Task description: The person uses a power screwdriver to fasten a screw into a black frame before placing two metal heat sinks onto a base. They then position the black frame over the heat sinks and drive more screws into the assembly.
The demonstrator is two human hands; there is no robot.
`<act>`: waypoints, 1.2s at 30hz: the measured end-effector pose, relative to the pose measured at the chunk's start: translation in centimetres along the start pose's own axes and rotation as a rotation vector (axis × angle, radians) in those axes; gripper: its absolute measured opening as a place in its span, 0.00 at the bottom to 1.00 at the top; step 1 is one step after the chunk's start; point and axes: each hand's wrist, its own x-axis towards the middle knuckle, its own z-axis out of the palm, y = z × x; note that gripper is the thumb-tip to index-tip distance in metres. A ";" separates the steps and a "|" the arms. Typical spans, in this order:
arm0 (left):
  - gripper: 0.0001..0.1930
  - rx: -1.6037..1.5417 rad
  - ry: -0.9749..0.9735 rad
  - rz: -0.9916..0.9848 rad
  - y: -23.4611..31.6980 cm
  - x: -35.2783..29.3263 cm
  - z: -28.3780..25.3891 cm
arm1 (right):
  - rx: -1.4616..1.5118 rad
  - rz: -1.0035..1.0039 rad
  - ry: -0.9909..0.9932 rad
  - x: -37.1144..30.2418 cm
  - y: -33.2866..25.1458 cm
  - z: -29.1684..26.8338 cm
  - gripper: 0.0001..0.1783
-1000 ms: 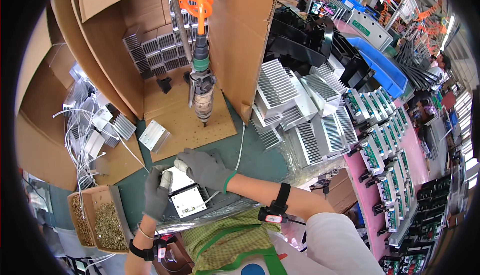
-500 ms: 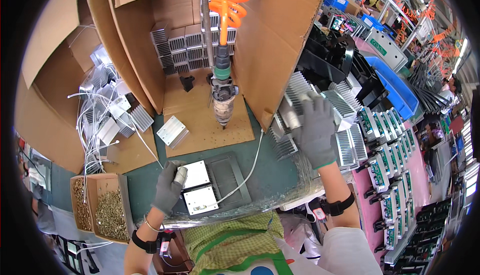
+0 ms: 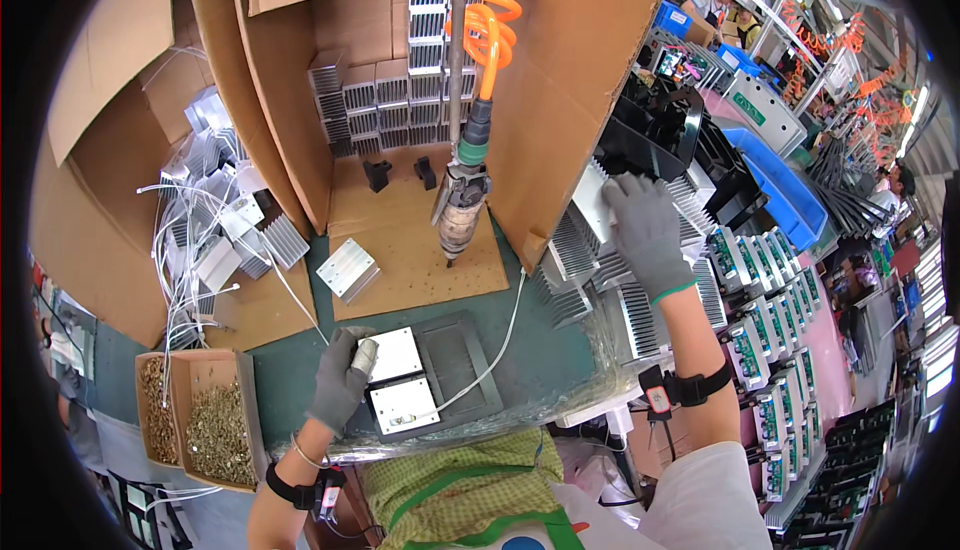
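My left hand (image 3: 340, 380), in a grey glove, rests on the left edge of a dark jig (image 3: 455, 355) that holds two white square modules (image 3: 402, 403) with a white wire. A small silvery cylinder sits at its fingertips. My right hand (image 3: 645, 230), also gloved, reaches out to the right and grips a finned aluminium heat sink (image 3: 600, 200) on a pile of heat sinks (image 3: 640, 290). A pneumatic screwdriver (image 3: 462, 205) hangs on an orange coiled hose (image 3: 490, 25) above a cardboard sheet between the hands.
An open cardboard box (image 3: 390, 100) at the back holds stacked heat sinks. White wired parts (image 3: 205, 240) lie at left. Two small boxes of screws (image 3: 205, 425) stand at lower left. Rows of green circuit boards (image 3: 770, 330) on a pink surface fill the right. A blue bin (image 3: 780, 175) lies beyond.
My right hand left the jig, swung right and now closes on a heat sink on the pile. My left hand stays at the jig. The view shifted slightly.
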 end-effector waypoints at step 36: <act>0.11 0.676 -0.369 0.664 6.1 -8.9 5.9 | 0.879 -0.691 -0.202 -2.2 -12.4 -1.7 0.27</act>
